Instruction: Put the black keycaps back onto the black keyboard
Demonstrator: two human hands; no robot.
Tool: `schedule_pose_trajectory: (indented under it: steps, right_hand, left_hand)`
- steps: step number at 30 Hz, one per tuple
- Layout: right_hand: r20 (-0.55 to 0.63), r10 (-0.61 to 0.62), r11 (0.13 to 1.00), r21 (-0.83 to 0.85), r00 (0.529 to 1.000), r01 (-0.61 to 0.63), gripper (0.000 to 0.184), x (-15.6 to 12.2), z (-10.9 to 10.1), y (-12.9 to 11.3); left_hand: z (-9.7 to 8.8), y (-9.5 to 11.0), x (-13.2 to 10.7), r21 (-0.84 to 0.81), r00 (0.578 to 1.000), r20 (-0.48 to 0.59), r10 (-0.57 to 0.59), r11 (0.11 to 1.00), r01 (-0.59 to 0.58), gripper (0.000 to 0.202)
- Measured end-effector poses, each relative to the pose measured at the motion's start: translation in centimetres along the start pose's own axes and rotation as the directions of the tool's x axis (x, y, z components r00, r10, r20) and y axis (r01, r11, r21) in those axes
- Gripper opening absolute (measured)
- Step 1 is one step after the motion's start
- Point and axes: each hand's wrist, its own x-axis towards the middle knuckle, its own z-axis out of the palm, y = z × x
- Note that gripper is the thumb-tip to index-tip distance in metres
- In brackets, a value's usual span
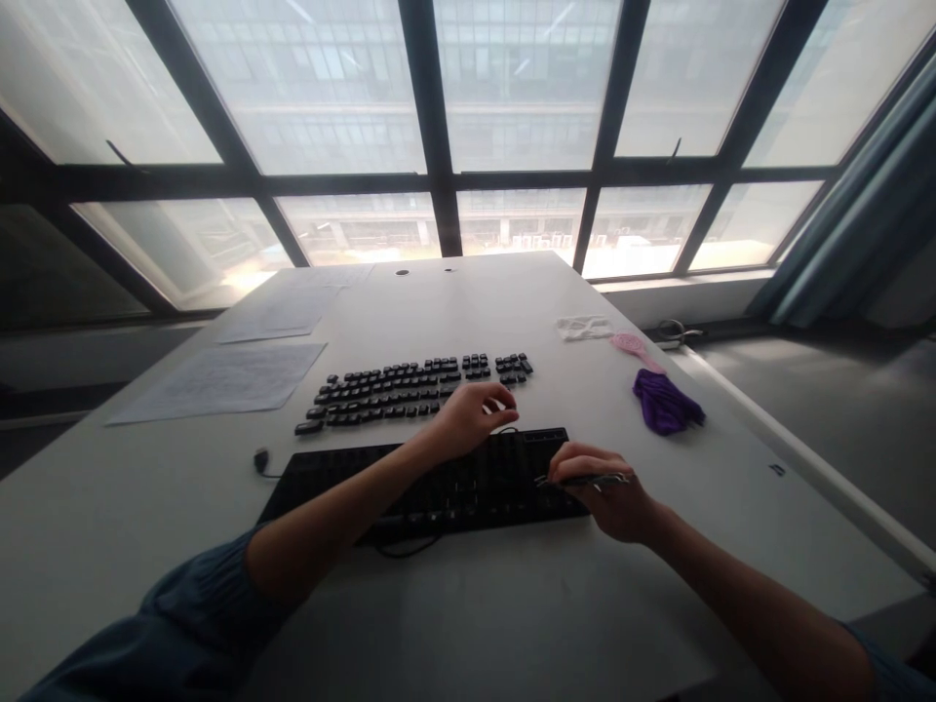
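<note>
A black keyboard (453, 487) lies across the white table below both hands, its cable curling out at the near edge. My right hand (610, 497) is closed around a thin keycap puller (589, 479) with metal wire ends, one end just over the keyboard's right side. My left hand (475, 419) hovers above the keyboard's far edge, fingers curled and thumb drawn in; whatever lies between the fingertips, if anything, is too small to name. Beyond it, loose black keycaps (387, 395) stand in rows on the table, partly hidden by that hand.
Paper sheets (226, 380) lie at the left. A USB plug (261, 460) rests beside the keyboard. To the right are a white cloth-like item (583, 328), a pink brush (633, 346) and a purple cloth (664, 402). Windows (519, 88) rise behind the table (468, 312).
</note>
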Motion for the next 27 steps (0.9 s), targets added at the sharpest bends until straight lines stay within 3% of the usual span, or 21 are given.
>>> schedule_pose_trajectory:
  steps: [3,9,18,27]
  right_hand:
    - [-0.009,0.01,1.0,-0.003,1.0,-0.01,0.012,0.0,0.1,0.2]
    - [-0.039,0.021,0.999,-0.034,0.999,-0.022,0.012,0.0,-0.1,0.5]
    - [-0.047,0.026,0.998,-0.053,0.999,-0.028,0.014,0.1,-0.6,0.4]
    - [-0.075,0.04,0.997,-0.063,0.996,-0.044,0.014,0.2,-0.9,0.4]
  left_hand:
    - [-0.1,-1.2,3.1,0.295,0.985,-0.125,0.116,0.953,-0.075,0.01]
    - [2.0,-2.9,7.4,0.61,0.983,-0.056,0.173,0.786,-0.104,0.017]
    - [3.0,-4.8,8.1,0.688,0.987,-0.05,0.155,0.722,-0.078,0.013]
    - [3.0,-4.7,8.0,0.676,0.988,-0.031,0.149,0.731,-0.089,0.014]
